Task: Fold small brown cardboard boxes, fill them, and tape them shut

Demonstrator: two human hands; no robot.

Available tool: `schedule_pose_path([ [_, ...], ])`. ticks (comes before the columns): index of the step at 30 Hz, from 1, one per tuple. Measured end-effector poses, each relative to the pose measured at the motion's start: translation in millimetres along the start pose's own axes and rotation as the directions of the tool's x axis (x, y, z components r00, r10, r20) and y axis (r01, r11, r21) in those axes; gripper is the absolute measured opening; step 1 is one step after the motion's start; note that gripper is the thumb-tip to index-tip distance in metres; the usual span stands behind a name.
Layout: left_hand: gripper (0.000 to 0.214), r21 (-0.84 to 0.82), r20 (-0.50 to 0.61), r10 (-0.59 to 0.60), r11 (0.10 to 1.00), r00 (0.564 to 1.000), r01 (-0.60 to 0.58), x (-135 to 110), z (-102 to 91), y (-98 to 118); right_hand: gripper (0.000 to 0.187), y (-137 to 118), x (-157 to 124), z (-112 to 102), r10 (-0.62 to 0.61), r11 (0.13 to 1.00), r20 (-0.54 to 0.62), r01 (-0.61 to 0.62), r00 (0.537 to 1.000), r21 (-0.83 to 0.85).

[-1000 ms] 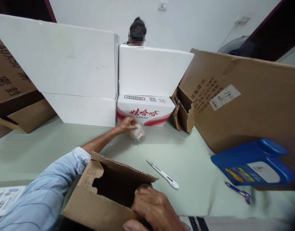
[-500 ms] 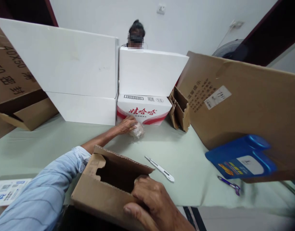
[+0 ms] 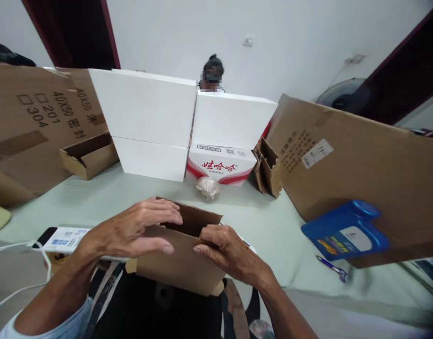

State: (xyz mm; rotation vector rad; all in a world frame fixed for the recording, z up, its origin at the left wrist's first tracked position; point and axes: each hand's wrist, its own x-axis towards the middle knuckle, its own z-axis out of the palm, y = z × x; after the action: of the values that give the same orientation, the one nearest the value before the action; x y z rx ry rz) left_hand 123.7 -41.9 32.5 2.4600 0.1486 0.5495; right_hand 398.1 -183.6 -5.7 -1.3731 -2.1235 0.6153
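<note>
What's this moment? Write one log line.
Cardboard box: open; left hand: at its opening; right hand: gripping its right end; plastic bundle: in front of red-printed carton

Brown carton (image 3: 25, 125): "304", "201", "40X50"; white-red box (image 3: 221, 165): "娃哈哈".

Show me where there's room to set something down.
The table is bare between the plastic-wrapped bundle and the blue container, and between the left hand and the small open box. It is crowded along the back, lined with white boxes, and beside the container, where a pen lies.
</note>
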Motion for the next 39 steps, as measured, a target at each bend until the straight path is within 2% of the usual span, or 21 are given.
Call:
schedule_pose_path([
  [2, 0.061, 0.175, 0.061, -0.109, 0.98, 0.992, 0.097, -8.3, 14.2, -3.5, 0.042, -4.6, 9.1, -1.4, -0.057, 0.997, 0.063, 0.06, 0.996, -0.054],
  [3, 0.063, 0.238, 0.085, -0.154, 0.963, 0.984, 0.13, -10.5, 19.3, -7.1, 0.041, -7.2, 12.6, -2.2, -0.077, 0.992, 0.091, 0.085, 0.993, -0.089],
  [6, 0.047, 0.349, 0.126, -0.239, 0.919, 0.963, 0.182, -16.0, 25.0, -13.1, 0.033, -14.5, 17.4, -5.0, -0.107, 0.972, 0.158, 0.137, 0.982, -0.192],
  [8, 0.036, 0.387, 0.141, -0.264, 0.902, 0.954, 0.192, -21.6, 23.9, -10.0, 0.035, -17.5, 16.6, -6.6, -0.104, 0.957, 0.206, 0.155, 0.973, -0.247],
  [11, 0.039, 0.439, 0.103, -0.275, 0.875, 0.956, 0.204, -34.6, 19.6, -3.6, 0.043, -17.2, 11.5, -7.6, -0.098, 0.931, 0.241, 0.174, 0.966, -0.32],
  [13, 0.045, 0.477, 0.051, -0.276, 0.851, 0.96, 0.219, -47.0, 16.1, -3.6, 0.046, -13.5, 6.1, -8.3, -0.13, 0.911, 0.185, 0.191, 0.974, -0.365],
  [15, 0.048, 0.498, 0.002, -0.296, 0.829, 0.955, 0.256, -62.0, 12.6, -7.2, 0.044, -7.0, -1.0, -9.3, -0.197, 0.894, 0.079, 0.212, 0.977, -0.395],
  [18, 0.055, 0.471, -0.055, -0.347, 0.818, 0.936, 0.331, -85.9, 10.6, -14.6, 0.038, 5.7, -14.9, -8.8, -0.273, 0.884, -0.064, 0.224, 0.96, -0.411],
  [22, 0.053, 0.35, -0.161, -0.376, 0.843, 0.912, 0.409, -111.8, 23.6, -19.1, 0.032, 17.6, -36.4, 2.4, -0.249, 0.905, -0.21, 0.15, 0.945, -0.399],
  [24, 0.047, 0.24, -0.207, -0.39, 0.869, 0.897, 0.433, -120.0, 35.9, -19.2, 0.028, 16.8, -46.2, 10.2, -0.211, 0.928, -0.239, 0.117, 0.948, -0.353],
  [27, 0.042, 0.122, -0.276, -0.382, 0.896, 0.882, 0.426, -125.5, 50.7, -18.4, 0.022, 7.9, -55.3, 17.6, -0.182, 0.965, -0.249, 0.124, 0.951, -0.229],
  [30, 0.046, 0.153, -0.417, -0.295, 0.909, 0.859, 0.387, -124.0, 52.6, -18.1, 0.016, -0.1, -55.1, 19.9, -0.187, 0.975, -0.334, 0.132, 0.924, -0.178],
  [32, 0.048, 0.207, -0.491, -0.236, 0.903, 0.838, 0.376, -121.8, 49.5, -18.8, 0.013, 1.9, -51.1, 23.0, -0.208, 0.964, -0.4, 0.118, 0.893, -0.238],
  [35, 0.052, 0.274, -0.486, -0.218, 0.881, 0.846, 0.385, -120.3, 47.4, -22.7, 0.009, 19.8, -44.1, 33.3, -0.266, 0.926, -0.444, 0.099, 0.855, -0.365],
  [39, 0.058, 0.329, -0.419, -0.236, 0.86, 0.877, 0.389, -118.3, 48.3, -31.6, 0.009, 53.8, -39.5, 46.7, -0.255, 0.926, -0.448, 0.083, 0.857, -0.367],
])
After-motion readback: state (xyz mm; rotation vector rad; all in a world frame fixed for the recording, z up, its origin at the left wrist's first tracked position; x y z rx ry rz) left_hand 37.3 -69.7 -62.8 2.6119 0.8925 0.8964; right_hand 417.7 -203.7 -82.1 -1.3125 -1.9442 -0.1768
